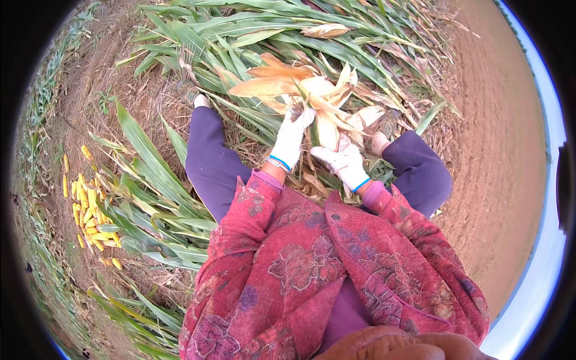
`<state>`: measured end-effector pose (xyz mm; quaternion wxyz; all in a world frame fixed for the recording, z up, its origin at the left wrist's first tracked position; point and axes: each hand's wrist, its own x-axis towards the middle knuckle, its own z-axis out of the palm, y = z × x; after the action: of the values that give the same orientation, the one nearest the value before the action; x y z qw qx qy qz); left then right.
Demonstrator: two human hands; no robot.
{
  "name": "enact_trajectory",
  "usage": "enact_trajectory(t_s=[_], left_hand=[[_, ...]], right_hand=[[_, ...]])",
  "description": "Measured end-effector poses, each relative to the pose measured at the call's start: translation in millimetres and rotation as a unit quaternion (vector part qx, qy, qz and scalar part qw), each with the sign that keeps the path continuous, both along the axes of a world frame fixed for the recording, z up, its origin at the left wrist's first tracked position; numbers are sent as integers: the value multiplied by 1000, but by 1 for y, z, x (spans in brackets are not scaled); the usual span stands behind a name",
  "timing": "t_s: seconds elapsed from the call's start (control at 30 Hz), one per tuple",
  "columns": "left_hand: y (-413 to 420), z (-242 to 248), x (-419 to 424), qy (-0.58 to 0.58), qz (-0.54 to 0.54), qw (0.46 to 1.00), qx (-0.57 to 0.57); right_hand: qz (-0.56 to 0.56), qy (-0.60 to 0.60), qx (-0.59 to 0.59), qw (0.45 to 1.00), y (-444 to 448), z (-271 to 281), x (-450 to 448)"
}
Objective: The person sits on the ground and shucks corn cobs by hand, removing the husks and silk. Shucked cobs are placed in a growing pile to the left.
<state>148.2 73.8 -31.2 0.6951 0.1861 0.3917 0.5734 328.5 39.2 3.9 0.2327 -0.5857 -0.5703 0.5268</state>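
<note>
In front of me is an ear of corn in a pale husk (327,130), with its husk leaves spread open toward the top. My right hand (344,162), in a white knit glove, grips its lower end. My left hand (292,135), also gloved and with a bracelet at the wrist, pinches the husk at the ear's left side; a dark patch, perhaps corn silk or dirt, shows by its fingers. Dry orange-tan husk leaves (272,85) fan out just beyond both hands. Kernels are hidden by the husk.
Cut green corn stalks (252,33) lie across the ground ahead, with another husked ear (326,30) among them. More corn leaves (148,175) lie left of my legs. Beyond them sits a pile of bare yellow cobs (90,202). Brown tilled soil (490,148) stretches to the right.
</note>
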Motion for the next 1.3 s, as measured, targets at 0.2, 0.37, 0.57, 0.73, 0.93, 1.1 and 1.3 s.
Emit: enact_trajectory(t_s=[0.2, 0.37, 0.57, 0.73, 0.93, 1.1, 1.3], left_hand=[[-32, -16, -22, 113, 6, 989, 99], [-57, -8, -33, 357, 48, 916, 178], [-67, 0, -42, 617, 34, 740, 265], [-65, -19, -35, 227, 74, 948, 212], [-66, 27, -19, -175, 52, 983, -9], [-76, -22, -37, -173, 40, 984, 26], [-88, 43, -38, -119, 18, 991, -51]], right_hand=[[286, -236, 411, 833, -24, -23, 15], [39, -119, 135, 983, -17, 46, -8], [40, 67, 181, 980, -14, 50, -13], [71, 52, -91, 992, -10, 62, -21], [-13, 204, 35, 978, 0, 27, -25], [-45, 194, 50, 979, 15, 34, -49], [-26, 220, 31, 975, 28, 25, -73]])
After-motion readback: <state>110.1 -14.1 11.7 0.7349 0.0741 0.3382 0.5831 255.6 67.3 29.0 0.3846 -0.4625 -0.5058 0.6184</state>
